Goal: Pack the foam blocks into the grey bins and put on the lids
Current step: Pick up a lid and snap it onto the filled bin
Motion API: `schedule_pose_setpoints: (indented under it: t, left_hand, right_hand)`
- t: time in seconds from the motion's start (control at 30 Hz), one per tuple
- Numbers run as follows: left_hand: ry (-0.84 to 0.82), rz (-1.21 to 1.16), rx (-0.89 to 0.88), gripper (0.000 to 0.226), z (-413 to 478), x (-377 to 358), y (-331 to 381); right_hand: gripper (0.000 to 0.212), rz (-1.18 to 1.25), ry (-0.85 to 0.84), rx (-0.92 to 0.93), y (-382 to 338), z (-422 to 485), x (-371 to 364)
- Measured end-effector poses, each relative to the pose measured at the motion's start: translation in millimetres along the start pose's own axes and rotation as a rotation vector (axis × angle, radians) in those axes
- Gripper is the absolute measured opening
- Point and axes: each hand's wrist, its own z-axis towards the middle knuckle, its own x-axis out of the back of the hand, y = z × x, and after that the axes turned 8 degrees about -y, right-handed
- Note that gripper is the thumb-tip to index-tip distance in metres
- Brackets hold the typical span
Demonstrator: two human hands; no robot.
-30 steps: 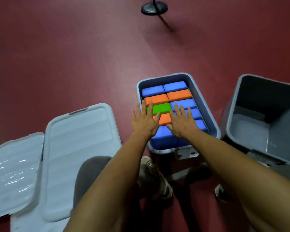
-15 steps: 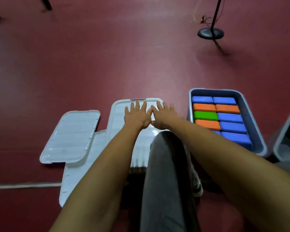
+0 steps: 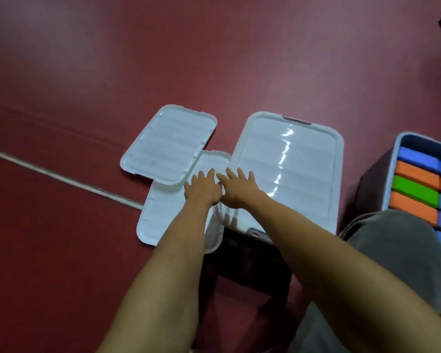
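Reaching forward side by side, the left hand (image 3: 203,191) and right hand (image 3: 238,191) spread open fingers flat over overlapping white lids (image 3: 290,171), grasping nothing.

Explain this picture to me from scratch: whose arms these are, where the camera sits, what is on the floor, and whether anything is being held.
There is no machine here. A person wears a camera on the head, looking down past their own bare arms. The left hand and right hand are stretched out flat, fingers spread, over white plastic lids on the dark red floor. Neither hand grips anything. There are three lids: a large lid, a small lid further left, and a third lid partly beneath it. At the right edge stands a grey bin filled with blue, orange and green foam blocks, uncovered. The grey shape at lower right is the person's knee.
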Motion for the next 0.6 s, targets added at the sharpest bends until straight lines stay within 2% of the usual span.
schedule_pose_setpoints:
  t: [0.13, 0.33, 0.53, 0.6]
  left_hand:
    - [-0.090, -0.167, 0.123, 0.062, 10.5, -29.0, -36.8]
    - [-0.178, -0.184, 0.158, 0.061, 27.3, -71.7, -74.0]
    - [-0.286, -0.481, 0.304, 0.064, 50.3, -119.8, -99.3]
    - [-0.321, -0.562, 0.323, 0.061, 51.5, -134.5, -101.1]
  right_hand:
    - [0.073, -0.088, -0.063, 0.098, -31.5, 27.9, -38.7]
    - [0.071, -0.392, -0.022, 0.213, -47.2, 52.8, -79.4]
    - [0.056, -0.617, -0.035, 0.249, -54.8, 65.8, -101.1]
    - [0.057, -0.704, -0.061, 0.266, -63.2, 71.1, -109.3]
